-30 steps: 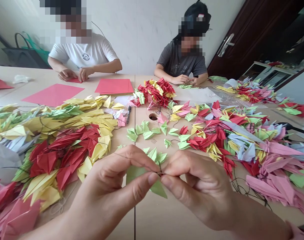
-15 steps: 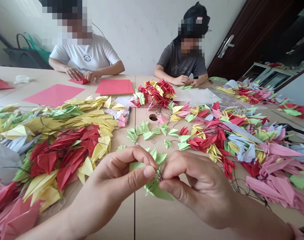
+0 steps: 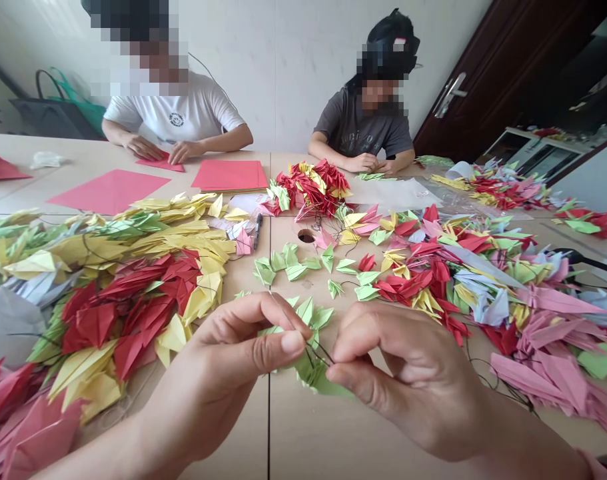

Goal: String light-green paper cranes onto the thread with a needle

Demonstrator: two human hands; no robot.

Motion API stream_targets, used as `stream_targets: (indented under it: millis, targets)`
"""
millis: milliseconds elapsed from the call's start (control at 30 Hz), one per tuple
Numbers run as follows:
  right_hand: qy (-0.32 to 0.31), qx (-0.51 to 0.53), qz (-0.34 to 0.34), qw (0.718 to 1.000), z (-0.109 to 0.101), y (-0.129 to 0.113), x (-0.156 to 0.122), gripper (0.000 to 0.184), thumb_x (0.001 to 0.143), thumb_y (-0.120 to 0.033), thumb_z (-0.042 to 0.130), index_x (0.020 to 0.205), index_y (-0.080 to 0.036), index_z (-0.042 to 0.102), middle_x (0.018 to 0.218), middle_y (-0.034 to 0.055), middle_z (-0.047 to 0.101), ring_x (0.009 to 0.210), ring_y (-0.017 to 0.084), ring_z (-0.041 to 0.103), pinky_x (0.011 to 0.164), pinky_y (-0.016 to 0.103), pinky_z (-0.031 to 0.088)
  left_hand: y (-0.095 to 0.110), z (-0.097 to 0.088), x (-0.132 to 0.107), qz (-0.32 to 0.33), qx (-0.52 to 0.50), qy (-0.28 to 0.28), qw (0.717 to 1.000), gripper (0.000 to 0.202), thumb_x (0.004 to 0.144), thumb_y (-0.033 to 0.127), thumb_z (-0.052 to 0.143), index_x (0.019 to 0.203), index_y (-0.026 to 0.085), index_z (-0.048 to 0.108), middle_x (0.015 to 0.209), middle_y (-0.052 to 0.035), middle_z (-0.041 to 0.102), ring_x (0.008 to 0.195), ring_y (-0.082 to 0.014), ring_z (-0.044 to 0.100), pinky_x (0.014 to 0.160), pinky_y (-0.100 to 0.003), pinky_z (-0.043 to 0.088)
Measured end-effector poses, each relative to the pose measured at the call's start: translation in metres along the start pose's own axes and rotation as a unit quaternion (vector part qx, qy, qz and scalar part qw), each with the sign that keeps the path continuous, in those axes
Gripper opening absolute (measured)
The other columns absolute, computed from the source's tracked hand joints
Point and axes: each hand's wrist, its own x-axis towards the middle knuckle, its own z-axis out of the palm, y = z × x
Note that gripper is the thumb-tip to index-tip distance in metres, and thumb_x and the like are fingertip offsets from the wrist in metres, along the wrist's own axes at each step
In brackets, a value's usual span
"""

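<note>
Head view: left hand (image 3: 223, 373) and right hand (image 3: 408, 380) both pinch green paper cranes (image 3: 310, 363) on thread between them; bare desk (image 3: 303, 433) below, red-yellow pile (image 3: 133, 300) left, pink pile (image 3: 533, 320) right.

I see my left hand (image 3: 233, 363) and right hand (image 3: 413, 380) pinching a green paper crane (image 3: 316, 373) with dark thread (image 3: 323, 351) between the fingertips, above the pale table (image 3: 303, 440). Red and yellow cranes (image 3: 133, 293) lie heaped left, pink ones (image 3: 548, 353) right. Two people sit opposite, folding.
</note>
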Motion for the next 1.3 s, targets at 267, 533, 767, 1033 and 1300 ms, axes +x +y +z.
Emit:
stream_targets:
  millis: [267,533,767,1033,1300]
  targets:
    - [0.006,0.018,0.014,1.0,-0.001,-0.002,0.002,0.013,0.09,-0.012,0.065,0.081,-0.019,0.059,0.068,-0.005,0.055,0.061,0.006,0.049,0.057,0.018,0.041,0.004,-0.002,0.0,0.01,-0.005,0.011,1.0,0.018,0.065,0.027,0.088,0.065,0.018,0.072,0.065,0.0017,0.062,0.063,-0.0089,0.049,0.06,-0.016,0.044]
    - [0.018,0.292,0.057,0.955,0.003,-0.001,-0.006,0.012,0.1,-0.021,0.056,0.108,-0.027,0.063,0.11,0.0039,0.068,0.083,0.011,0.07,0.063,0.021,0.056,0.004,-0.003,0.001,-0.012,0.003,-0.008,1.0,0.017,0.067,0.032,0.086,0.067,0.019,0.074,0.064,0.0001,0.063,0.062,-0.011,0.051,0.06,-0.02,0.044]
    - [-0.031,0.344,0.092,0.934,0.012,0.004,-0.005,0.006,0.102,-0.024,0.053,0.1,-0.022,0.059,0.073,0.0002,0.065,0.076,0.013,0.066,0.07,0.03,0.056,0.003,0.002,0.0,0.026,0.013,0.05,0.998,0.022,0.067,0.035,0.086,0.062,0.019,0.071,0.063,0.0021,0.059,0.065,-0.0103,0.049,0.06,-0.016,0.044]
    - [-0.04,0.322,0.073,0.943,0.013,0.003,-0.005,0.003,0.099,-0.021,0.056,0.097,-0.021,0.058,0.07,-0.0009,0.06,0.068,0.012,0.06,0.064,0.027,0.051,0.002,0.003,-0.004,0.052,0.025,0.054,0.997,0.023,0.074,0.035,0.081,0.064,0.02,0.068,0.063,0.0028,0.055,0.063,-0.0098,0.043,0.058,-0.016,0.043]
    - [-0.045,0.284,0.078,0.955,0.01,0.0,-0.007,0.005,0.097,-0.019,0.058,0.092,-0.021,0.058,0.068,-0.0015,0.059,0.063,0.01,0.058,0.06,0.022,0.048,0.0,0.004,-0.005,0.078,0.045,0.068,0.994,0.023,0.078,0.034,0.078,0.065,0.02,0.065,0.063,0.0034,0.053,0.062,-0.0095,0.041,0.058,-0.014,0.044]
